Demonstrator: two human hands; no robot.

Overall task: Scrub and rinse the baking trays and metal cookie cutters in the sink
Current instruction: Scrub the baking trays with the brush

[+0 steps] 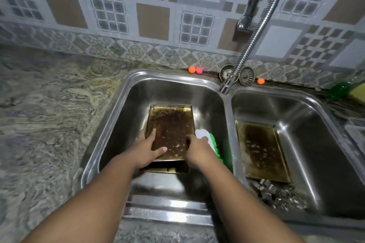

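Top baking tray (pixel 171 124) is lying in the left basin (pixel 126 108) of the sink, its near end sitting on a second tray (pixel 167 169), of which only the front rim is showing. Brown baked-on film is covering the top tray's whole floor, with a few pale suds or droplets near the front. Left hand (pixel 150 150) is pressing flat on the near left corner, fingers (pixel 153 135) straight and slightly spread, thumb lying across the front. Right hand (pixel 197 147) is curling round the white handle of a green-bristled scrub brush (pixel 209 140) at the tray's right rim.

Progress, as I'm judging it: early. No tray is looking clean. Scrubbing of the first seems to be only starting and rinsing is not yet begun — no water is visibly coming from the faucet (pixel 227 85). A third tray (pixel 262 150) is lying in the right basin (pixel 316 144), just as stained, and the cookie cutters (pixel 276 193) are sitting heaped at its near end, untouched as far as I can tell.

Room: bare steel is showing left of and beyond the held tray. The brush side is tighter, close to the divider between basins. The faucet spout is hanging over that divider, beyond the hands. The stone table (pixel 49 104) is running wide along the sink's left.
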